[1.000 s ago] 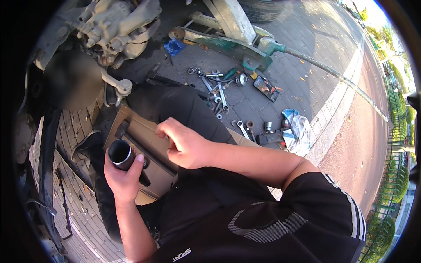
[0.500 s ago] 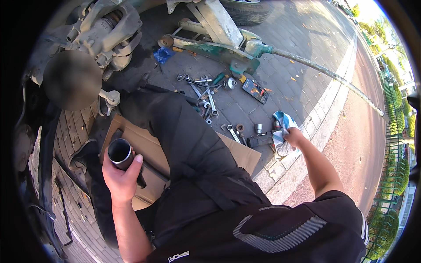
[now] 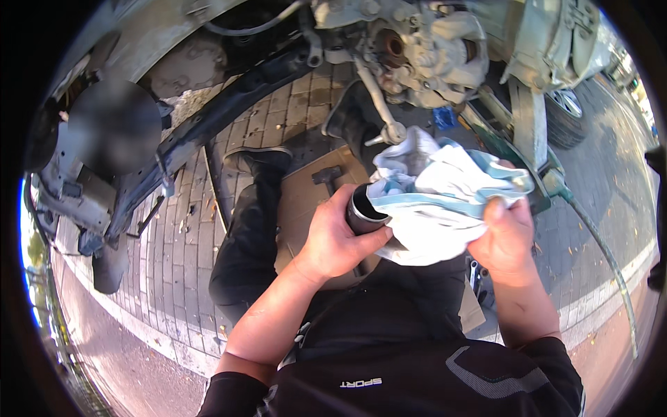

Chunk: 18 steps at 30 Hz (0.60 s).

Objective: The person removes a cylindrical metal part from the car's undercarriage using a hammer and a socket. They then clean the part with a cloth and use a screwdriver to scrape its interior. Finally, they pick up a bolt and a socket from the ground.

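My left hand [image 3: 337, 240] is closed around a dark cylinder [image 3: 362, 217] with a silver rim and a dark open mouth. My right hand [image 3: 504, 236] grips a bunched white cloth [image 3: 434, 222] with teal bands, held against the cylinder's right side and hiding part of it. Both hands are over my lap and a cardboard sheet [image 3: 297, 222], where a hammer [image 3: 325, 177] lies, its handle partly hidden. A steel rod end [image 3: 392, 133] juts down just beyond the cloth.
Overhead are a grimy car hub assembly [image 3: 451, 59] and, to the left, a dark beam [image 3: 229, 104]. A green floor jack [image 3: 552, 179] with a long handle stands right. A tyre [image 3: 564, 128], blue plastic [image 3: 445, 118] and some wrenches [image 3: 474, 271] lie on the paving [image 3: 184, 278].
My right hand picked up the cloth from beside the tools and brought it to the cylinder in my left hand. The view has swung toward the car's underside.
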Each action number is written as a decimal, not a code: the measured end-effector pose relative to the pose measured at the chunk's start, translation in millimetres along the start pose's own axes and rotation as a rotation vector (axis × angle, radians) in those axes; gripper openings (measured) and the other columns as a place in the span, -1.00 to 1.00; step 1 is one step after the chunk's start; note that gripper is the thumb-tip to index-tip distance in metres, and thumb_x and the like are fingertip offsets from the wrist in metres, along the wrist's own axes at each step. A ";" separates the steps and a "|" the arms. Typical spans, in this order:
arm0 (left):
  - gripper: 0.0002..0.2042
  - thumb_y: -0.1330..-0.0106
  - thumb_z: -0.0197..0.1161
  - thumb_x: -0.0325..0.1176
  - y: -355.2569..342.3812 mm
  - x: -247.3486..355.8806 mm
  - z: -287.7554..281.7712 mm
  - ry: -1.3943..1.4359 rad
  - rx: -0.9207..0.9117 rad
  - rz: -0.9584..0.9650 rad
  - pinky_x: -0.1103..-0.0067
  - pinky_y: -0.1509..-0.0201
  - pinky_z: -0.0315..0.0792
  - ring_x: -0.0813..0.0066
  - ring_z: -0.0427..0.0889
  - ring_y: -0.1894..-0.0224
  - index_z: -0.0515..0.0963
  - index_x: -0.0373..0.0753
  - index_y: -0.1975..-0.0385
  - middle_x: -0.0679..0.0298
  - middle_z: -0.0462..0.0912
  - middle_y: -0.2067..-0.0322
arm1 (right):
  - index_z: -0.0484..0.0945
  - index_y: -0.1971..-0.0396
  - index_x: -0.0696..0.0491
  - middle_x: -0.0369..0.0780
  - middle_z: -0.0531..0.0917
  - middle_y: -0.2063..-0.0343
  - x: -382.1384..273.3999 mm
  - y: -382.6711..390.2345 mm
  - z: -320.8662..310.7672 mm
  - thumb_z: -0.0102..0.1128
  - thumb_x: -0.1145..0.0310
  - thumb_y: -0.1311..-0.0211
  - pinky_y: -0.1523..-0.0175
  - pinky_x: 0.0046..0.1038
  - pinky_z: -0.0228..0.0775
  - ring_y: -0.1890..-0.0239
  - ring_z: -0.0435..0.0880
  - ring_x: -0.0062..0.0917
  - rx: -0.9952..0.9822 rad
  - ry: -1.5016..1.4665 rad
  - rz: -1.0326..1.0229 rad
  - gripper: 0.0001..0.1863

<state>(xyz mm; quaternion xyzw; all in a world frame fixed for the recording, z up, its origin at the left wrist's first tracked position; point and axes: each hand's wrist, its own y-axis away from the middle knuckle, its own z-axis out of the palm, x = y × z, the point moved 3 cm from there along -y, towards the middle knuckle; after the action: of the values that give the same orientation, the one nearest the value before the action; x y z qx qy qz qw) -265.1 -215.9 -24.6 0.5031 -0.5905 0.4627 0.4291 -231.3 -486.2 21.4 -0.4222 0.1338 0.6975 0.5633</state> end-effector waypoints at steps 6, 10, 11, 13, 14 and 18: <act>-0.28 -0.28 0.75 -0.45 12.6 -12.9 -37.3 0.264 -0.023 -0.012 0.40 -0.44 0.61 0.49 0.74 -0.26 0.52 -0.34 -0.41 0.27 0.78 -0.20 | 0.45 -0.57 0.18 -0.13 0.53 -0.39 102.8 -61.0 53.0 0.72 0.12 -0.39 -0.55 -0.24 0.41 -0.46 0.53 -0.29 -0.460 0.738 -0.230 -0.09; -0.22 -0.15 0.77 -0.29 21.5 -8.7 -52.3 -0.126 0.105 0.021 0.33 -0.26 0.68 0.22 0.85 -0.12 0.51 -0.38 -0.35 0.08 0.84 -0.04 | 0.19 -0.71 0.09 -0.23 0.51 -0.45 149.4 -58.2 67.5 0.93 0.26 -0.12 -0.53 -0.31 0.49 -0.46 0.55 -0.46 -0.344 0.069 0.432 0.26; -0.24 -0.12 0.74 -0.31 19.3 -7.2 -53.7 -0.301 0.169 0.005 0.28 -0.19 0.68 0.06 0.86 -0.07 0.52 -0.38 -0.32 0.00 0.84 0.01 | 0.23 -0.69 0.10 -0.24 0.54 -0.42 154.2 -60.2 69.9 0.92 0.29 -0.13 -0.52 -0.31 0.50 -0.43 0.58 -0.46 -0.335 0.147 0.440 0.22; -0.32 -0.08 0.66 -0.37 12.3 0.0 -57.3 -0.511 0.289 0.125 0.19 -0.08 0.69 -0.29 0.83 0.00 0.53 -0.37 -0.23 -0.16 0.82 0.08 | 0.36 -0.58 0.12 -0.24 0.62 -0.31 157.4 -66.7 74.6 0.85 0.35 -0.16 -0.47 -0.31 0.54 -0.34 0.65 -0.47 -0.258 0.227 0.336 0.04; -0.26 -0.07 0.69 -0.34 9.2 1.4 -60.1 -0.530 0.280 0.138 0.12 -0.16 0.69 -0.31 0.82 -0.03 0.51 -0.39 -0.27 -0.17 0.81 -0.04 | 0.39 -0.56 0.13 -0.23 0.64 -0.30 157.1 -73.1 77.0 0.83 0.36 -0.16 -0.46 -0.31 0.54 -0.33 0.66 -0.47 -0.255 0.264 0.284 0.01; -0.19 -0.10 0.69 -0.37 -2.2 0.2 -68.5 -0.391 0.254 0.175 0.14 -0.18 0.67 -0.30 0.80 -0.14 0.41 -0.40 -0.36 -0.18 0.76 -0.11 | 0.45 -0.50 0.18 -0.17 0.69 -0.23 154.6 -93.6 87.6 0.75 0.42 -0.14 -0.42 -0.31 0.57 -0.30 0.70 -0.45 -0.213 0.258 0.190 -0.08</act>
<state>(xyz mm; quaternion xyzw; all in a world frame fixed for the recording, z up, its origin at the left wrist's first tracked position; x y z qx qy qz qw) -260.2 -149.2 -10.3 0.5797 -0.6408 0.4625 0.1982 -186.9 -293.3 -12.7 -0.5509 0.1696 0.6978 0.4253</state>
